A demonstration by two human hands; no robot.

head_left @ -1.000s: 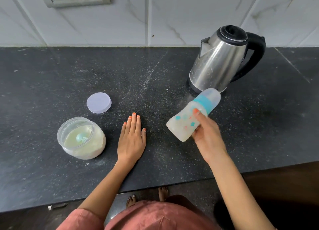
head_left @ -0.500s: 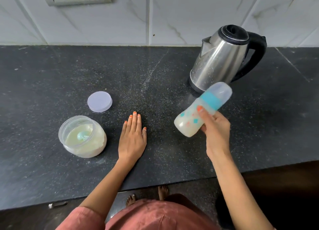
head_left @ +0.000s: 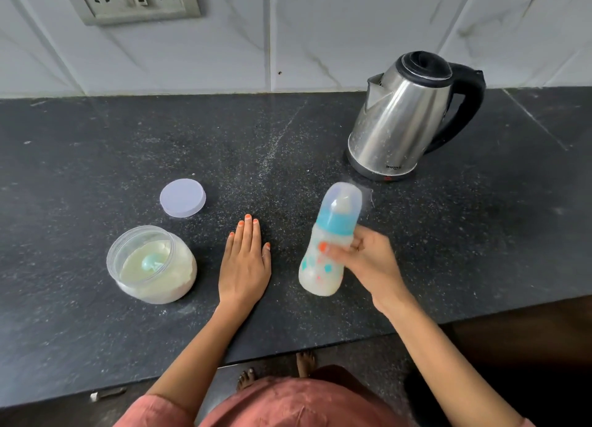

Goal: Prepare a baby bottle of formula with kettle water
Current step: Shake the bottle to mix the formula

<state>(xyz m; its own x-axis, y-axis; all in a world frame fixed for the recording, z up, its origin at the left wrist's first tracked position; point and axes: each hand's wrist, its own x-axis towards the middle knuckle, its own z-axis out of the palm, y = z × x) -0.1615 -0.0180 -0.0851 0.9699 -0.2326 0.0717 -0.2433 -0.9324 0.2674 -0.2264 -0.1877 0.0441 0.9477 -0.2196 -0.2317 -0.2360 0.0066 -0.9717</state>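
Above the worktop (head_left: pixel 96 154) near its front edge, the right hand (head_left: pixel 368 266) grips the bottle (head_left: pixel 336 228), fingers (head_left: pixel 333 253) curled round the spotted body just below the blue collar. The bottle is tilted, capped end toward the kettle (head_left: pixel 400 122) at the back right, and holds milky liquid. Just left of it the left hand (head_left: pixel 245 266) lies flat on the worktop, fingers straight, holding nothing. Further left stands the open tub (head_left: pixel 179 285) of powder with a scoop (head_left: pixel 150 261) inside, its lid (head_left: pixel 182 198) lying behind it.
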